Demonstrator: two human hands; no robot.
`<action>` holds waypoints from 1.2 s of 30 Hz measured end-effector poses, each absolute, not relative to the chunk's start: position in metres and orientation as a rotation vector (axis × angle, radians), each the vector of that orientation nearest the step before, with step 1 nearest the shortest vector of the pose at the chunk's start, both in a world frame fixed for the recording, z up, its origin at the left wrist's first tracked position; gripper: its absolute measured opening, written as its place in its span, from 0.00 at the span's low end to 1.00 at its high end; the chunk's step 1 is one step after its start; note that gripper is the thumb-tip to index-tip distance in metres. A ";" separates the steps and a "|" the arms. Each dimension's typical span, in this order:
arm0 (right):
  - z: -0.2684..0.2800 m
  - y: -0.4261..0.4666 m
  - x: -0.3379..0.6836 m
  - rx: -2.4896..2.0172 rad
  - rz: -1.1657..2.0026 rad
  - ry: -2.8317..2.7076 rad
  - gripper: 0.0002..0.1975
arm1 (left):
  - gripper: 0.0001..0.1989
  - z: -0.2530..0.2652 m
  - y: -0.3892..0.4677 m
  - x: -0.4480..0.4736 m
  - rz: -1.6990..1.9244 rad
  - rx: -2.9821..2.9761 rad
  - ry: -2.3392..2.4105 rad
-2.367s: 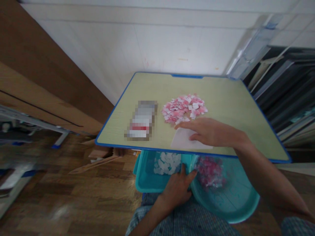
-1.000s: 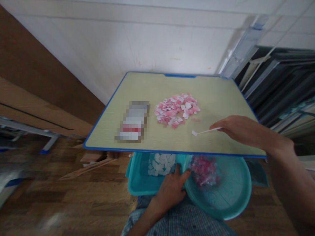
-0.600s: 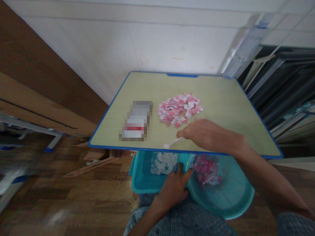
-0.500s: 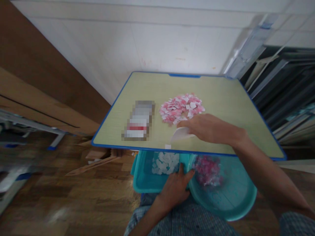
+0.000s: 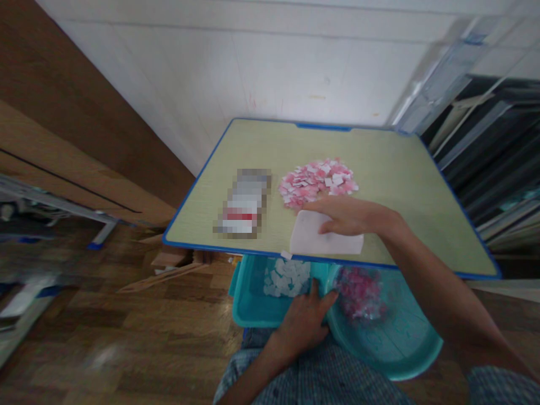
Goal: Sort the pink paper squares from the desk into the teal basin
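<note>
A stained white wall [image 5: 295,62] with thin seams rises behind, beside a dark brown panel [image 5: 84,107] at left. Brown plank flooring [image 5: 169,343] catches a pale glare [image 5: 103,356] below a blue-footed grey metal leg [image 5: 105,232]. Dark flat panels [image 5: 502,154] slant at right.

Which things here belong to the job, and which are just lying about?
Likely in the job:
white card, in the right hand
board with pink-and-white pieces
white chip at its near edge
teal bin of white chips, left hand at its rim
teal basin holding pink pieces

Likely just lying about:
pixelated item on the board
cardboard scraps
dark panels
</note>
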State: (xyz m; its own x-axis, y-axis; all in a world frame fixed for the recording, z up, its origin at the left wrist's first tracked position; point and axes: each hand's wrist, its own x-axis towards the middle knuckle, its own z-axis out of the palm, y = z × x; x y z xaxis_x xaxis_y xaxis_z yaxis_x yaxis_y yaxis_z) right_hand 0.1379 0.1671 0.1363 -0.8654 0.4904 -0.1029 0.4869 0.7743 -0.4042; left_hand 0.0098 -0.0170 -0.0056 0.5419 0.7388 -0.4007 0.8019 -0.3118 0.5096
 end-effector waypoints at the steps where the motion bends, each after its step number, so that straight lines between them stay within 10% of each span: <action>1: 0.136 0.166 0.137 -0.824 0.663 -2.944 0.29 | 0.32 -0.006 -0.017 0.010 -0.116 2.103 1.237; 36: 0.138 0.154 0.189 -0.894 0.083 -2.899 0.17 | 0.32 -0.005 -0.017 0.010 -0.118 2.088 1.244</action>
